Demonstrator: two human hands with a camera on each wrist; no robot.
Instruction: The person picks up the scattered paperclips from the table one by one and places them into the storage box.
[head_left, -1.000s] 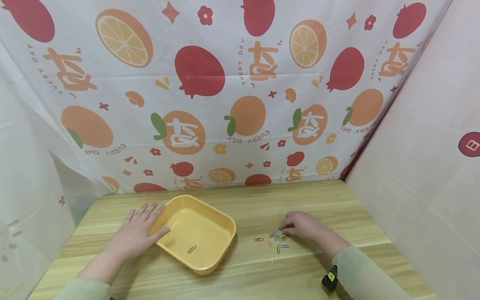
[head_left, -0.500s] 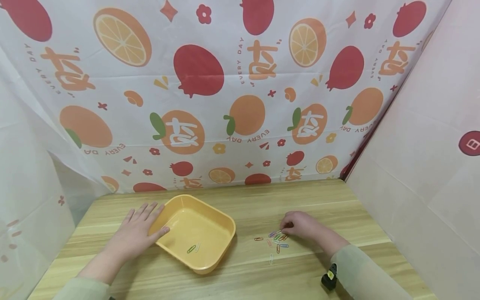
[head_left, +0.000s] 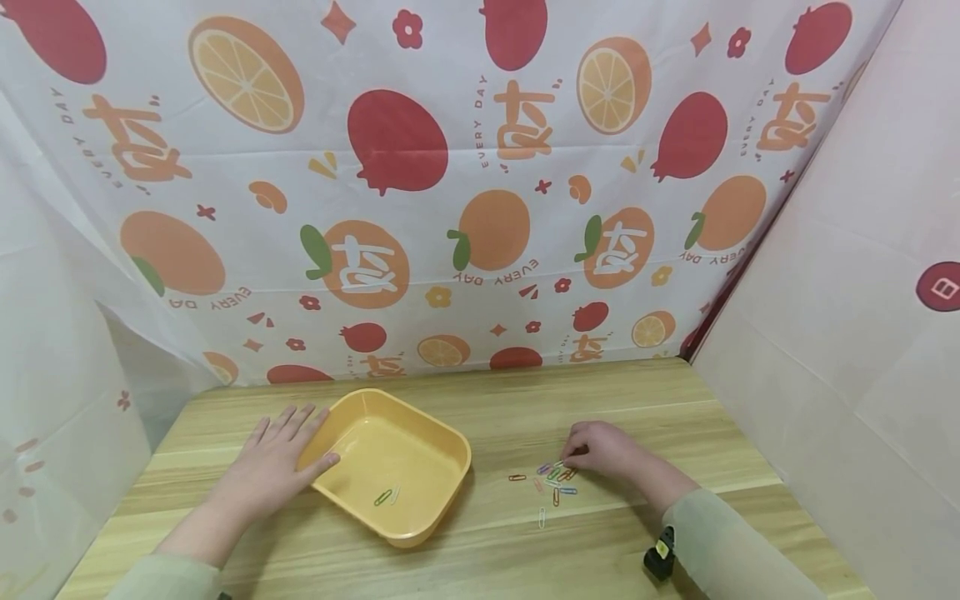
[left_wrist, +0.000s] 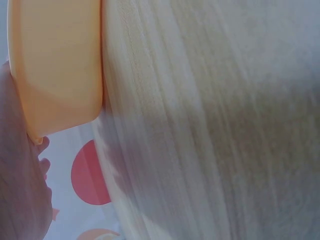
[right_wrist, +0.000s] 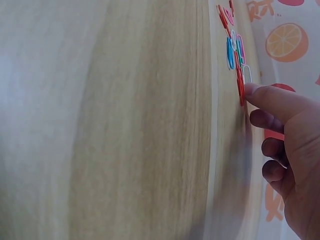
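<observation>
Firstly, left hand [head_left: 273, 462] spread, fingers straight, thumb over the rim of the yellow tray [head_left: 412, 450], not clasping it. Inside: a green paper clip [head_left: 383, 498] and a whitish paper clip [head_left: 395, 496]. Further right, loose paper clips [head_left: 553, 475] lie clustered on the table [head_left: 495, 554]; beside them the right hand [head_left: 600, 448], fingers curled, appears to pinch a white paper clip [right_wrist: 247, 74]. Risk: crowded red paper clips [right_wrist: 240, 86] might snag and drag along; a shallow pinch could slip.

Repeats "EVERY DAY" [head_left: 483, 122] across the fruit-print cloth [head_left: 450, 75], near-vertical at upper left and upper right, upside down at center. Also bears undecipherable orange characters [head_left: 525, 98]; shows a pale, unclear sign [head_left: 942, 288] on a red disc [head_left: 936, 272], far right.
</observation>
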